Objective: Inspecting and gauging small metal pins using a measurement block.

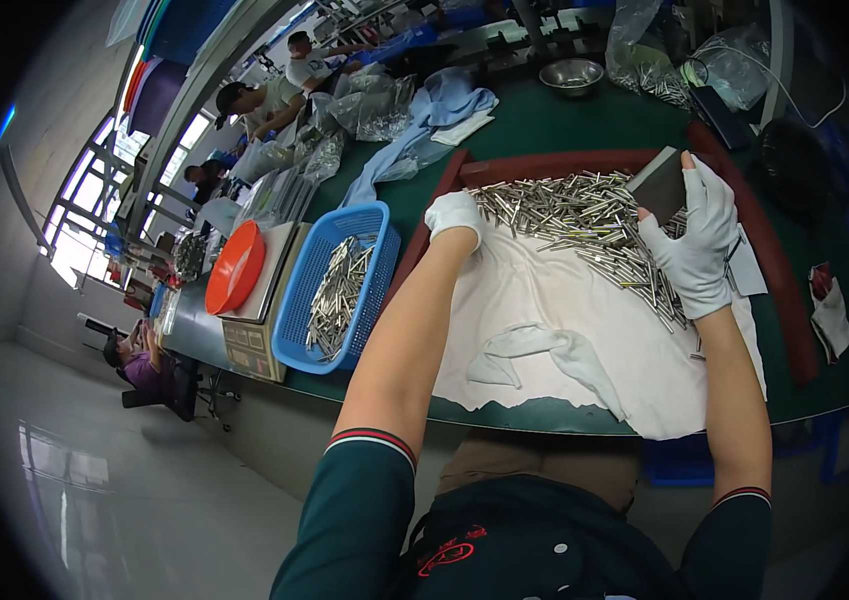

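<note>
A spread of thin, shiny metal pins (595, 215) lies on a pale cloth (545, 290) inside a dark red raised border. My left hand (455, 217), in a white glove, rests at the pile's left end beside the border; its fingers are turned away and mostly hidden. On the pile's right side my right hand (697, 240), also gloved with bare thumb and index tips, grips a flat grey block (659, 186) between thumb and fingers. The block's lower edge is over the pins. A crumpled white cloth strip (555, 352) lies nearer to me.
Left of the border stands a blue basket (288, 310) with more pins in it. Beyond it a red-orange bowl (236, 268) sits on a scale (255, 345). A metal bowl (572, 77) and plastic bags are at the back. Several people sit farther left.
</note>
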A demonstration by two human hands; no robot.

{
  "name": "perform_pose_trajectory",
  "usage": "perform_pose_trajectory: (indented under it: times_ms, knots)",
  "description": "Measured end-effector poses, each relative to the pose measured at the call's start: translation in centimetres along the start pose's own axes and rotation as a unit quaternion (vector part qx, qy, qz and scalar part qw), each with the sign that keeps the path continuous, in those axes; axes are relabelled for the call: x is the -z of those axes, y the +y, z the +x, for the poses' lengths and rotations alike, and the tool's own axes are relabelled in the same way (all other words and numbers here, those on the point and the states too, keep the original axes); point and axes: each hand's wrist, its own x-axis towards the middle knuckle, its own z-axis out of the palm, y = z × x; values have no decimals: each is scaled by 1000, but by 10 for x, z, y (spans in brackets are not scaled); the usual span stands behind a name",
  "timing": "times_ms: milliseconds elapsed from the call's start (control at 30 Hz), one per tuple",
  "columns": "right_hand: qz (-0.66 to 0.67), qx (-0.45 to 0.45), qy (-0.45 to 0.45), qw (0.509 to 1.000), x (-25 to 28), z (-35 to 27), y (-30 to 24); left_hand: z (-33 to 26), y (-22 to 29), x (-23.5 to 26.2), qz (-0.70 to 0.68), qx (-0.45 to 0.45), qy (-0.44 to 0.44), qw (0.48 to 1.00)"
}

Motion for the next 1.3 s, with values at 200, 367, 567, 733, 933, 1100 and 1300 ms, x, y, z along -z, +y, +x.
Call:
perform_pose_trajectory:
  times_ms: [200,367,567,733,933,1100,1300]
  knots:
    - [16,0,0,1000,-2,2,-10,6,-5,13,82,-23,-42,996]
    - [9,-5,3,1000,-2,2,-9,-28,-23,38,53,-118,65,989]
    - [19,-18,-7,1000,1,-2,-6,-80,-40,19,-743,-183,-263,588]
    - [24,-8,-28,999,0,-2,-19,-98,-27,9,-831,-160,-291,447]
    - [68,-15,-80,994,-1,-6,-47,-105,-20,0,-837,-164,-341,396]
    - [142,3,-155,978,-5,-7,-82,-109,-25,-6,-833,-129,-377,383]
    - [140,53,-207,967,-8,-10,-85,-114,-29,-4,-822,-139,-373,408]
